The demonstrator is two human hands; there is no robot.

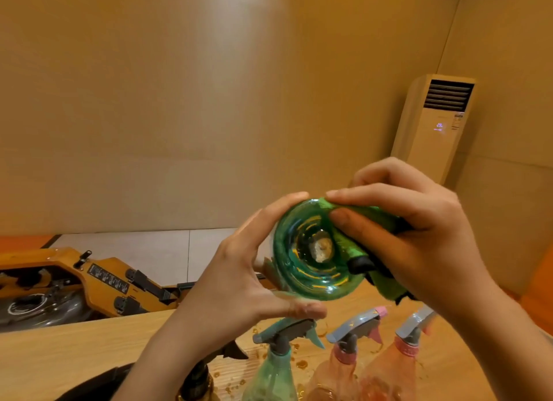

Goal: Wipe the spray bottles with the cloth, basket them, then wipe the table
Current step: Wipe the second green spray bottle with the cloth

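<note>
My left hand (239, 281) grips a green transparent spray bottle (302, 251) held up in the air, its round bottom facing the camera. My right hand (419, 236) holds a green cloth (380, 242) bunched against the bottle's right side, thumb pressing on it. Below, on the wooden table (74, 349), stand a green spray bottle (275, 367) and two pink spray bottles (338, 367) (395, 367) with grey triggers. A dark spray bottle (200, 376) shows partly behind my left forearm.
Drops of liquid (300, 363) lie on the table around the bottles. A black curved rim (98, 379) shows at the lower left edge. Beyond the table sits a yellow machine (89, 278) on the floor. A tall air conditioner (434, 125) stands in the corner.
</note>
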